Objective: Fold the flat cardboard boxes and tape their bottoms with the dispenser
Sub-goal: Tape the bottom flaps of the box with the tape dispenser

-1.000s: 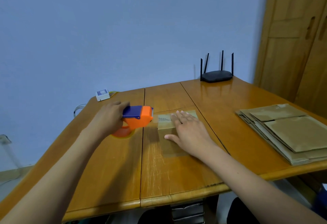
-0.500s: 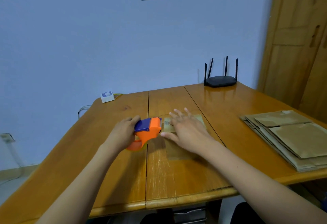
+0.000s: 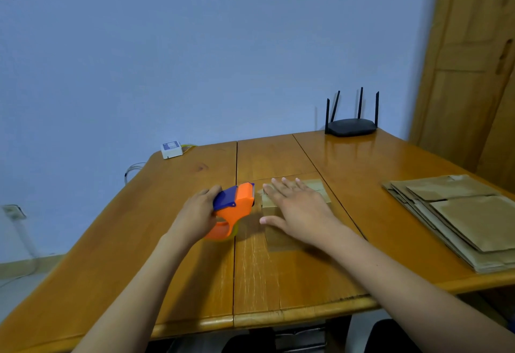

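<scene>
A small folded cardboard box [image 3: 278, 237] stands on the wooden table [image 3: 306, 283], just right of the middle seam. My right hand [image 3: 299, 209] lies flat on its top with straight, spread fingers. My left hand [image 3: 196, 214] grips the orange and blue tape dispenser [image 3: 232, 207] by its handle. The dispenser's front end sits right beside the box's left top edge. Most of the box top is hidden under my right hand.
A stack of flat cardboard boxes [image 3: 459, 216] lies at the table's right edge. A black router [image 3: 351, 125] stands at the back right, and a small white adapter [image 3: 172, 149] with cables sits at the back left corner. A wooden door [image 3: 471, 60] rises on the right.
My left hand has brought the dispenser rightwards, closer to the box's left edge. My right hand stays flat on the box top. The camera has tilted a little.
</scene>
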`<state>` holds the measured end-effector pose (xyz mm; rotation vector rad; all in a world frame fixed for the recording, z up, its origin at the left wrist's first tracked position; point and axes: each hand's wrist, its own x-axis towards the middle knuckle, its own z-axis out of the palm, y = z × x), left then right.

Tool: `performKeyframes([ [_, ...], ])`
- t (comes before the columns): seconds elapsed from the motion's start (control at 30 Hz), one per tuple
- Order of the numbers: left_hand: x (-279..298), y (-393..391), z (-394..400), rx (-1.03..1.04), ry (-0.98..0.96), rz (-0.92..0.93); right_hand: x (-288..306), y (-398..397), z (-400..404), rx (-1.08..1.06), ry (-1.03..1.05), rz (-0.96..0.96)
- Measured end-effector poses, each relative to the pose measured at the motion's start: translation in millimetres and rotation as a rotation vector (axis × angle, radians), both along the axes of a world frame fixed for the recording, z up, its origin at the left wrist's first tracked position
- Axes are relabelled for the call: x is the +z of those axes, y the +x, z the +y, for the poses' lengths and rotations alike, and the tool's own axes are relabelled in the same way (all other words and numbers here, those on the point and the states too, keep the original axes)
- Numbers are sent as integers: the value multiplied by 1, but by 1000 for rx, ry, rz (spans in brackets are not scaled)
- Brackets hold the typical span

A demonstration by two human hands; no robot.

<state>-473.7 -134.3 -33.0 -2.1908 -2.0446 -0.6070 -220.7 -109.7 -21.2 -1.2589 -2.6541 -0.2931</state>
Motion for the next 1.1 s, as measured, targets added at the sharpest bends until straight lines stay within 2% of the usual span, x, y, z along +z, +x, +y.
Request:
performKeyframes([
  [0.27,8,-8,-9,-17,2,-39,1,-1,-1,-5,11,3],
  [0.37,7,-24,-15,40,-27,-31,0,-1,-1,-3,8,9],
  [0.5,0,-38,-22,82,-77,57,0,-1,0,-1,10,0],
  [0.77,-6,-16,-13,47,-101,268,0,-1,0,1,2,6],
  [1.1,14,8,1,-7,-107,459,0,-2,-2,9,-2,-9],
])
